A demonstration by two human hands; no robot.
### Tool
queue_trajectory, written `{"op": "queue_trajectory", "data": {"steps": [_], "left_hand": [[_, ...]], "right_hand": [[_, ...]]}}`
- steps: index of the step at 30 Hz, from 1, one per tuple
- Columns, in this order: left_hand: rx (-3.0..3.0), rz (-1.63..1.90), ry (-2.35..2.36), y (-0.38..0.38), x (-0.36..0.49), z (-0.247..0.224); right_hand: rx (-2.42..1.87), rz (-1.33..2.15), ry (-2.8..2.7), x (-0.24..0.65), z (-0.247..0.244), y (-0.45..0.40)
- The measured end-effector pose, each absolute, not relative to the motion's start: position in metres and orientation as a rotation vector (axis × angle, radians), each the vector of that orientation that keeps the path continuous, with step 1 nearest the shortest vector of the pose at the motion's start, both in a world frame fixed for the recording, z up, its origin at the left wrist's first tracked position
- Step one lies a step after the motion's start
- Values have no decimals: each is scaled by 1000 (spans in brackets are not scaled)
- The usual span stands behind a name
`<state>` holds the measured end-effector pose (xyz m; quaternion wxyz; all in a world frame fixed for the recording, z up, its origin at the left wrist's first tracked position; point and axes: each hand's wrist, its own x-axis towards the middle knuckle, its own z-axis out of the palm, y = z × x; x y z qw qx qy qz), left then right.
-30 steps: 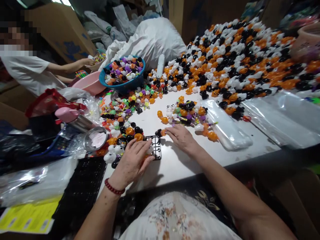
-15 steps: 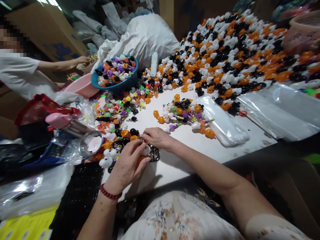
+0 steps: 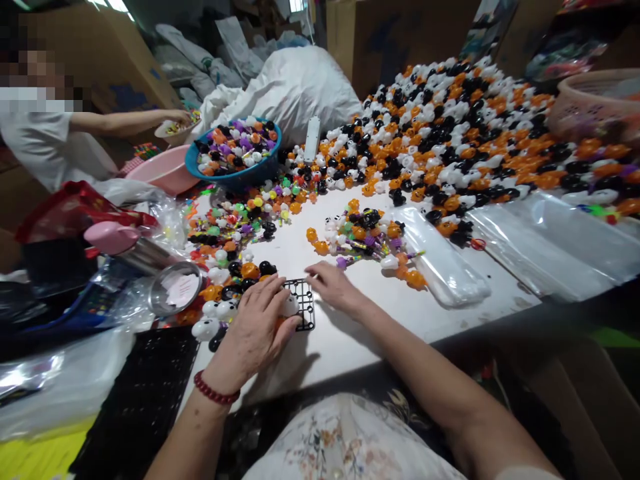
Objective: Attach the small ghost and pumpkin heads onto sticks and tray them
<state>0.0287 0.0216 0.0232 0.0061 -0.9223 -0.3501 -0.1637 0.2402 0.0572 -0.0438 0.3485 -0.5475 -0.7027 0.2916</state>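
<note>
My left hand [image 3: 253, 328] is curled over a white plastic ghost figure [image 3: 290, 306], with its thumb on the near side. An orange piece partly shows below it. Beneath lies a black plastic grid [image 3: 304, 308], its left part covered by my hand. My right hand [image 3: 334, 288] is at the grid's far right corner, fingers loosely bent and apart, with nothing visible in them. Left of my left hand are several white ghost figures [image 3: 206, 329], and beyond it black and orange ones [image 3: 250, 270].
Pumpkin, ghost and black figures form a large heap [image 3: 450, 133] at the back right. Small toys fill a blue basin [image 3: 240, 175]. Clear plastic bags [image 3: 447, 267] lie on the right, a steel bowl [image 3: 176, 288] on the left. Another person's arm [image 3: 125, 123] reaches in at far left.
My right hand has drawn back right from the figures to the grid's edge, so more of the grid shows. My left hand stays over the figures. The camera view has shifted slightly.
</note>
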Motion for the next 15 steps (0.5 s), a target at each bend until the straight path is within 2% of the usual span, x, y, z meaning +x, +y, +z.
{"op": "queue_trajectory", "data": {"steps": [4,7,12,15], "left_hand": [[-2880,-489,-1110,22,28,22],[-2876,-469,-1113,22,28,21],[-2862,-411,-1077,24,29,18],[-2850,-405,-1071,25,28,18]], "right_hand": [[-1907,290,-1906,291,-59,62],[-2064,149,-1987,308,-65,64],[-1860,327,-1941,295,-65,62],[-1718,631,-1757,270,-63,61]]}}
